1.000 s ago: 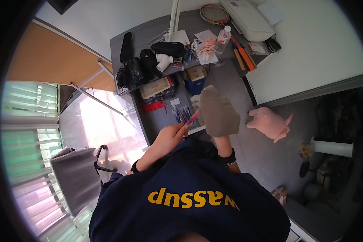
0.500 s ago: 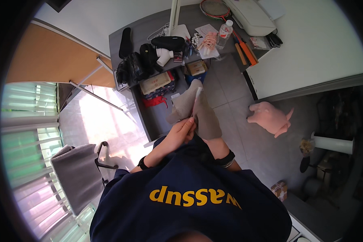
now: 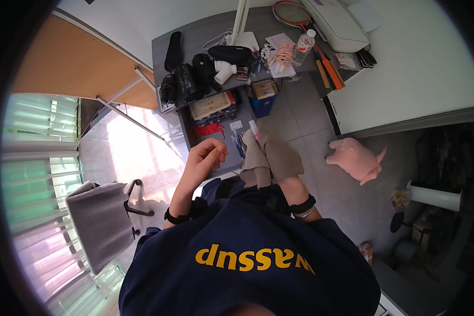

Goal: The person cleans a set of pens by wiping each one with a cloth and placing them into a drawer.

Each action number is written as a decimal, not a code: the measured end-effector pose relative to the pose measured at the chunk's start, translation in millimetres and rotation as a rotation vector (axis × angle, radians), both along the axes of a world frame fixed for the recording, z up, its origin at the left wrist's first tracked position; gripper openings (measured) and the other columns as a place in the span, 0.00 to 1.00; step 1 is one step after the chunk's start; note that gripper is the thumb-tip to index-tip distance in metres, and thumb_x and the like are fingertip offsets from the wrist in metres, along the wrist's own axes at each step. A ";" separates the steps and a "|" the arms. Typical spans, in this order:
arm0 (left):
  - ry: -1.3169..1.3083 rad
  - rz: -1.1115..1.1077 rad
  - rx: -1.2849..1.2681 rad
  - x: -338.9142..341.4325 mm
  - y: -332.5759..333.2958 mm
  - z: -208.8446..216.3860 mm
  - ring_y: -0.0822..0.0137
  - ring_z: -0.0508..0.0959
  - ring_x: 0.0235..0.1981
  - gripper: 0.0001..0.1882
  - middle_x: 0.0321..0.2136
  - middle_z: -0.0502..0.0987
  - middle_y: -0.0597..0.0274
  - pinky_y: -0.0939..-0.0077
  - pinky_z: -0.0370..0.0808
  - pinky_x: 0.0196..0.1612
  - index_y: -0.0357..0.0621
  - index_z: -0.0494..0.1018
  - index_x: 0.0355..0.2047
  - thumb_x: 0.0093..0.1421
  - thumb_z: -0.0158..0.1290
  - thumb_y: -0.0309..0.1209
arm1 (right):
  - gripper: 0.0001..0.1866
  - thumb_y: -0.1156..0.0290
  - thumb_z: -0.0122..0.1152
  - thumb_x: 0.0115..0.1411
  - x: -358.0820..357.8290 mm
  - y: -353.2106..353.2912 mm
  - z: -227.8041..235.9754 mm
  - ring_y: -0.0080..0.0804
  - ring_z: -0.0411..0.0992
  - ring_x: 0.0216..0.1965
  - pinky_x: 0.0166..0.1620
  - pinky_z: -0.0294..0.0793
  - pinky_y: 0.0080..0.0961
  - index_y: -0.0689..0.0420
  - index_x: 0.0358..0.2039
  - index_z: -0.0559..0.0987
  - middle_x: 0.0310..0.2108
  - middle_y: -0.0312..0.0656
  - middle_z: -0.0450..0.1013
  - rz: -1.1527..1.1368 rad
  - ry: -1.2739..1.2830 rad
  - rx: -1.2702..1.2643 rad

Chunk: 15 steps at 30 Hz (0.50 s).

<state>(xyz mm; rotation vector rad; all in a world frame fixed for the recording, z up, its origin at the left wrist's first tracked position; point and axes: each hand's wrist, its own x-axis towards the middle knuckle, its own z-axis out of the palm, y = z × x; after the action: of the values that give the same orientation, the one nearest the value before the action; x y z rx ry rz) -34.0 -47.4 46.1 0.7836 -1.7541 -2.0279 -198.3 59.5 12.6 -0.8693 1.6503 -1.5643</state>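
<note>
Grey-brown fabric, which looks like a sock (image 3: 280,152), covers my right hand from the wrist up; only the wrist and dark bands show, so its fingers are hidden. A second grey-brown piece (image 3: 256,166) hangs close against its left side, above my lap. How that piece is held I cannot make out. To the left, my left hand (image 3: 206,157) is apart from the fabric, its fingers curled in beside the thumb with nothing in them. Beyond it stands a pulled-out drawer (image 3: 187,131) with pens, a red cloth and a box inside.
On the grey desk (image 3: 195,42) are black cases (image 3: 230,54), a white pipe-like piece (image 3: 224,72), a bottle (image 3: 304,47) and a racket (image 3: 291,13). A blue bin (image 3: 263,107) stands below. A pink plush toy (image 3: 354,159) lies right, a grey chair (image 3: 102,224) stands left.
My left hand has let go of the fabric and moved left and up. The covered right hand has shifted slightly right, and the second piece now hangs downward.
</note>
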 end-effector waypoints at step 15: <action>0.097 0.129 0.031 -15.3 14.0 -21.8 0.82 0.64 0.21 0.08 0.23 0.68 0.71 0.89 0.61 0.24 0.41 0.71 0.33 0.55 0.48 0.31 | 0.11 0.70 0.47 0.50 21.9 8.2 -3.1 0.37 0.68 0.31 0.30 0.68 0.30 0.56 0.35 0.71 0.29 0.43 0.69 0.274 0.864 -0.165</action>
<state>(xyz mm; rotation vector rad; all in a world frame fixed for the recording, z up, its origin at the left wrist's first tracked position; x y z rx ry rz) -49.2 -33.3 24.3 0.7737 -1.5814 -1.9784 -176.4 67.7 9.5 -1.9624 1.8398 -1.1985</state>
